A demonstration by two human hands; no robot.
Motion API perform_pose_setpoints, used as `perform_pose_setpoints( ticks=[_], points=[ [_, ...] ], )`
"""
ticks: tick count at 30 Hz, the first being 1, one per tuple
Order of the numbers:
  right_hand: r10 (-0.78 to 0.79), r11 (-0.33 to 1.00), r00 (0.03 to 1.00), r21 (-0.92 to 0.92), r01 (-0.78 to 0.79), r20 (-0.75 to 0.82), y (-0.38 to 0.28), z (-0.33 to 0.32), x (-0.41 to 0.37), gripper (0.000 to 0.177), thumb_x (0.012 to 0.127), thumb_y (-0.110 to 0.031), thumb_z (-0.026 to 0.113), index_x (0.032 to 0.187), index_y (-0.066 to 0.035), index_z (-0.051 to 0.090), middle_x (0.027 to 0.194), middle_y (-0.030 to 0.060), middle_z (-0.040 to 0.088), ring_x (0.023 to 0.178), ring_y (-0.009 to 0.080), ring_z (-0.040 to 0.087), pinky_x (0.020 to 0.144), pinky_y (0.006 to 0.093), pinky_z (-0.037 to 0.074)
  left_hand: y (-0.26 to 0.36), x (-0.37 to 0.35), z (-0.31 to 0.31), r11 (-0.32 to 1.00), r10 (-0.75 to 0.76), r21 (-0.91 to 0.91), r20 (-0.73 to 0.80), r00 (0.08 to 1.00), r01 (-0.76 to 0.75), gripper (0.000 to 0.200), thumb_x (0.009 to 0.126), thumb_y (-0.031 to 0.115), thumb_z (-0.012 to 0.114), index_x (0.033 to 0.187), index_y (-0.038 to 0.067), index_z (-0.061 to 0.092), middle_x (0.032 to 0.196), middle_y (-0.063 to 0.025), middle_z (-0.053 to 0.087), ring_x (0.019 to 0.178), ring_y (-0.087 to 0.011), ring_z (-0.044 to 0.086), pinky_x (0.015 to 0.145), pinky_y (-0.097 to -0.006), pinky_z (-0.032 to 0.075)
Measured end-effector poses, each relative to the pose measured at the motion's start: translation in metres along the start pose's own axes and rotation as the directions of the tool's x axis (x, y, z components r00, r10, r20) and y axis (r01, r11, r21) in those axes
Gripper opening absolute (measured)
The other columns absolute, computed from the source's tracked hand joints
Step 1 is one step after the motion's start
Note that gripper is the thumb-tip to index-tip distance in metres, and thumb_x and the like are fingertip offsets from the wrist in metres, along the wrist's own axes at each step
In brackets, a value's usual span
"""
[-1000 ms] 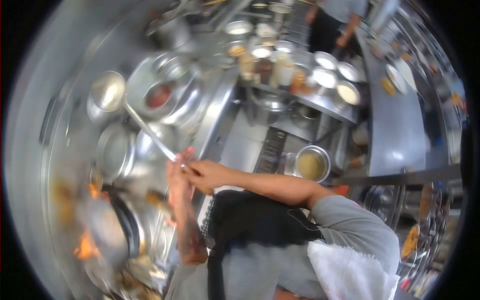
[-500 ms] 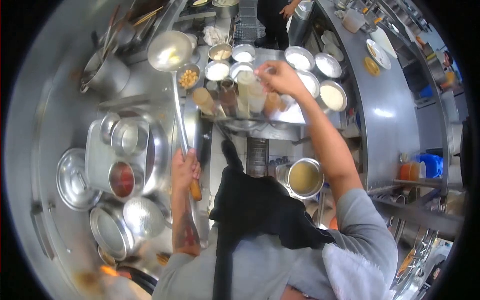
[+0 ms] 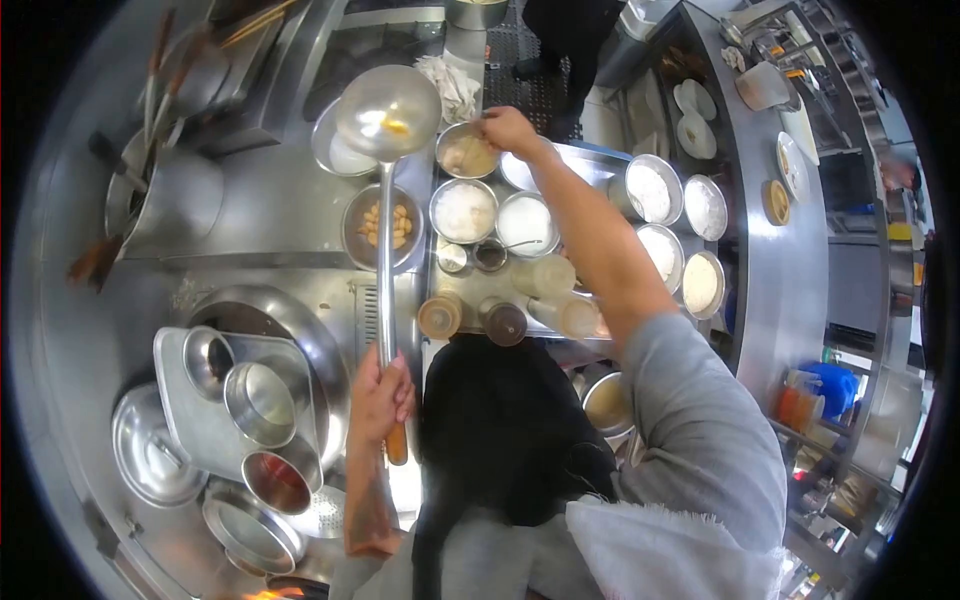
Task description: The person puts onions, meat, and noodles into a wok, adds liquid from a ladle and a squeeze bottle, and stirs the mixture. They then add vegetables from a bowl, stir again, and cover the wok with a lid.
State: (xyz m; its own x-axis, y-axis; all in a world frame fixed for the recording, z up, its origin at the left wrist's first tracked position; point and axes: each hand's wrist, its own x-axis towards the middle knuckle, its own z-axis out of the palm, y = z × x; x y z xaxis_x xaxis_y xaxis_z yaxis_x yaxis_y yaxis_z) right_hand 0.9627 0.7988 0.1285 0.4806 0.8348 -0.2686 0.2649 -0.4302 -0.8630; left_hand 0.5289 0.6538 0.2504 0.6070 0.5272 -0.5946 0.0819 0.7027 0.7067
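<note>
My left hand (image 3: 379,395) grips the long handle of a steel ladle (image 3: 387,112), held out over the counter; a little yellow food lies in its bowl. My right hand (image 3: 508,131) reaches far forward, fingers pinched over a small steel bowl (image 3: 465,153) of pale ingredient next to the ladle's bowl. Whether it holds a spoon or a pinch of food is unclear. Round steel bowls of white powders (image 3: 463,211) and a bowl of chickpeas (image 3: 380,228) sit just below that hand.
Sauce bottles (image 3: 503,321) stand on the rack nearer me. Steel pots and a tray (image 3: 200,420) crowd the lower left, with flame at the bottom edge. Another person (image 3: 570,30) stands at the top. A long steel counter (image 3: 775,270) with plates runs along the right.
My view has shifted forward over the ingredient rack. The right hand moved from the bottles and bowls to the small bowl beside the ladle. The ladle stays raised in my left hand.
</note>
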Motion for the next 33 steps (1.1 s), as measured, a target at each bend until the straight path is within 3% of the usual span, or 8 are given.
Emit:
perform_pose_setpoints(
  ticks=[2, 10, 18, 21, 27, 30, 31, 33],
  points=[
    [-0.362, 0.765, 0.92, -0.517, 0.385, 0.15, -0.003, -0.006, -0.02, 0.024, 0.086, -0.02, 0.058, 0.102, -0.008, 0.071, 0.092, 0.0234, 0.068, 0.087, 0.0401, 0.067, 0.082, 0.0464, 0.052, 0.007, 0.007, 0.0, 0.999, -0.029, -0.027, 0.0, 1.0, 0.029, 0.009, 0.102, 0.018, 0.046, 0.102, 0.009, 0.042, 0.06, -0.0006, 0.037, 0.038, -0.0096, 0.037, 0.036, -0.0233, 0.032],
    [-0.352, 0.821, 0.916, -0.533, 0.203, -0.193, -0.003, -0.018, -0.06, 0.021, 0.089, -0.02, 0.056, 0.095, -0.007, 0.071, 0.089, 0.0236, 0.067, 0.086, 0.0427, 0.064, 0.081, 0.0506, 0.051, 0.012, 0.011, 0.031, 0.998, -0.011, -0.06, -0.027, 1.0, 0.009, 0.008, 0.099, 0.012, 0.044, 0.104, 0.007, 0.043, 0.06, -0.0016, 0.038, 0.038, -0.01, 0.035, 0.035, -0.0235, 0.031],
    [0.108, 0.994, 0.994, 0.013, -0.108, 0.02, 0.049, -0.027, -0.034, 0.028, 0.091, -0.011, 0.047, 0.102, 0.002, 0.07, 0.089, 0.0065, 0.075, 0.068, 0.0089, 0.064, 0.063, 0.0246, 0.051, 0.004, 0.005, 0.06, 0.996, 0.007, -0.087, -0.126, 0.992, -0.018, 0.008, 0.099, 0.012, 0.045, 0.104, 0.007, 0.043, 0.06, -0.0026, 0.038, 0.038, -0.0102, 0.036, 0.035, -0.0245, 0.031],
    [-0.22, 0.975, 0.973, -0.022, 0.222, 0.069, 0.088, -0.047, -0.013, 0.029, 0.089, -0.01, 0.046, 0.103, 0.001, 0.069, 0.093, 0.0062, 0.074, 0.062, 0.0068, 0.056, 0.06, 0.0213, 0.048, 0.007, 0.005, 0.071, 0.999, 0.026, -0.021, -0.145, 0.989, -0.03, 0.008, 0.1, 0.014, 0.046, 0.102, 0.007, 0.043, 0.061, -0.0022, 0.039, 0.039, -0.0099, 0.038, 0.036, -0.0244, 0.032],
    [-0.051, 0.887, 0.996, 0.462, 0.011, 0.074, -0.018, -0.111, -0.057, 0.025, 0.091, -0.016, 0.055, 0.104, 0.0, 0.068, 0.093, 0.0085, 0.074, 0.06, 0.0103, 0.057, 0.057, 0.0257, 0.048, 0.014, 0.009, 0.086, 0.97, 0.072, 0.242, -0.23, 0.971, -0.014, 0.012, 0.102, 0.019, 0.044, 0.1, 0.007, 0.044, 0.065, -0.0006, 0.042, 0.043, -0.0087, 0.04, 0.038, -0.0232, 0.032],
    [-0.294, 0.9, 0.949, -0.367, 0.235, -0.115, -0.021, -0.124, -0.071, 0.016, 0.082, -0.018, 0.063, 0.086, -0.008, 0.075, 0.089, 0.0132, 0.073, 0.069, 0.0233, 0.069, 0.064, 0.036, 0.055, 0.012, -0.006, 0.097, 0.992, -0.035, 0.104, -0.27, 0.962, 0.065, 0.012, 0.098, 0.019, 0.053, 0.09, 0.012, 0.048, 0.062, 0.0033, 0.042, 0.045, -0.0069, 0.04, 0.039, -0.0222, 0.031],
    [-0.475, 0.554, 0.88, -0.785, 0.276, -0.026, 0.001, -0.115, -0.061, 0.02, 0.077, -0.023, 0.062, 0.075, -0.007, 0.073, 0.074, 0.0156, 0.069, 0.069, 0.0294, 0.067, 0.067, 0.0425, 0.054, 0.004, -0.01, 0.087, 0.984, -0.036, 0.163, -0.219, 0.975, 0.073, 0.008, 0.099, 0.021, 0.052, 0.097, 0.013, 0.052, 0.065, 0.0039, 0.047, 0.048, -0.0056, 0.043, 0.039, -0.0216, 0.032],
    [-0.596, 0.581, 0.797, -0.739, 0.342, -0.099, 0.041, -0.112, -0.054, 0.019, 0.07, -0.03, 0.069, 0.078, -0.014, 0.075, 0.084, 0.0111, 0.071, 0.085, 0.0279, 0.066, 0.078, 0.0434, 0.051, -0.03, -0.001, 0.055, 0.999, 0.021, 0.048, -0.095, 0.995, -0.017, 0.011, 0.094, 0.025, 0.052, 0.091, 0.014, 0.05, 0.062, 0.0031, 0.042, 0.044, -0.0096, 0.039, 0.036, -0.0248, 0.029]
  ],
)
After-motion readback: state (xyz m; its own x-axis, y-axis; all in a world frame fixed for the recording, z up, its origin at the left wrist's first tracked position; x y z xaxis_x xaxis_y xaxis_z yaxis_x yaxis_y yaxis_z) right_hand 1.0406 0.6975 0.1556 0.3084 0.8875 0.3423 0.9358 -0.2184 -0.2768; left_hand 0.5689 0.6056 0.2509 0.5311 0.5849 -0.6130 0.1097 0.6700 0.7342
